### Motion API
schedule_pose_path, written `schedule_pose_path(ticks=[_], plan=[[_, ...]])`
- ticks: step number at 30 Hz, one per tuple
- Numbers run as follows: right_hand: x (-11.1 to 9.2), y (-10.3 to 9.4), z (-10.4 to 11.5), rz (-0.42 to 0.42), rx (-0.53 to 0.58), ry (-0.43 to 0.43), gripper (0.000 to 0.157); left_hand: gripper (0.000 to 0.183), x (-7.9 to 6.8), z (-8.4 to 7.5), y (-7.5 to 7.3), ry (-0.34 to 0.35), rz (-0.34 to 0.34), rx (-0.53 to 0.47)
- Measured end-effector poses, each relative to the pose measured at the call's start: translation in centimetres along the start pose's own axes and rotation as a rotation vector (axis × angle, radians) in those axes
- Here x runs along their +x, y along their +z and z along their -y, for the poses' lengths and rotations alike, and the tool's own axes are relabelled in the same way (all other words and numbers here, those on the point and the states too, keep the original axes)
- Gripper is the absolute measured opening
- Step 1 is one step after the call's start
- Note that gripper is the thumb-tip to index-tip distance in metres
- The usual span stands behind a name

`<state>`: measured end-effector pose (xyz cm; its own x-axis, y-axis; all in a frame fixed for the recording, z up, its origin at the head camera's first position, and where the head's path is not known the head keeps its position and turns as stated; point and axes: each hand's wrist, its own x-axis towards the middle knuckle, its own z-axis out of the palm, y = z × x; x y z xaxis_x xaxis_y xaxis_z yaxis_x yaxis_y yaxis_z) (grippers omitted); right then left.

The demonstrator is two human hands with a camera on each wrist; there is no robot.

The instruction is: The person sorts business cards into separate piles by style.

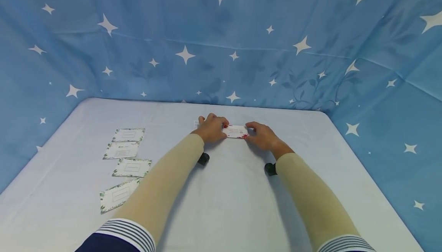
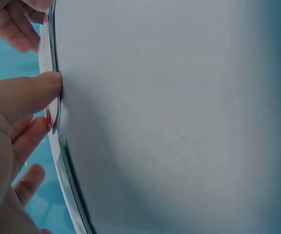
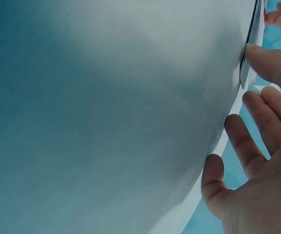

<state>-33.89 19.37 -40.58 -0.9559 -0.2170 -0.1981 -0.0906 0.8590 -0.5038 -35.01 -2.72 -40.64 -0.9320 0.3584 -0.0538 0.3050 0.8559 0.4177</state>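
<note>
Though it's mostly white, the card (image 1: 236,131) (printed) has two red corners.

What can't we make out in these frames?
- Small print on the red-patterned card: too small in the head view, nearly edge-on in the left wrist view.
- Right end of the nearest leaf-bordered card: hidden by the left sleeve, head view.
- Most of the right hand: cut off by the left wrist view's top-left edges.

Soft light leaves faint shadows beside the sleeves (image 1: 170,171) on the table (image 1: 238,206). Both wrist views look dimmer and bluish, the table edge (image 3: 177,218) bowed
</note>
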Motion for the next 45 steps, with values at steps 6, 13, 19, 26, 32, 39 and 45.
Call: schedule_pose_path(ticks=[6,13,19,26,32,39,45], plan=[[0.3,0.1,0.3,-0.001,-0.036,0.010,0.057,0.045,-0.1,-0.2,-0.4,-0.037,0.005,0.000],[0.2,-0.2,0.5,0.016,-0.037,0.027,0.058,0.050,-0.3,-0.2,-0.7,-0.041,0.010,0.014],[0.4,-0.6,0.9,0.010,-0.026,0.015,0.058,0.052,-0.2,-0.1,-1.2,-0.071,0.027,0.030],[0.7,-1.1,1.2,-0.009,-0.027,0.027,0.057,0.052,-0.3,-0.5,-1.9,-0.075,0.021,0.031],[0.5,-1.1,1.2,-0.011,0.020,0.037,0.057,0.052,-0.2,-0.6,-2.0,-0.080,0.036,0.023],[0.3,-0.6,0.8,-0.014,0.050,0.051,0.056,0.058,-0.7,-0.1,-1.8,-0.072,0.036,-0.010],[-0.2,0.0,-0.3,-0.014,0.057,0.023,0.057,0.059,-2.8,1.3,-2.5,-0.052,0.053,-0.054]])
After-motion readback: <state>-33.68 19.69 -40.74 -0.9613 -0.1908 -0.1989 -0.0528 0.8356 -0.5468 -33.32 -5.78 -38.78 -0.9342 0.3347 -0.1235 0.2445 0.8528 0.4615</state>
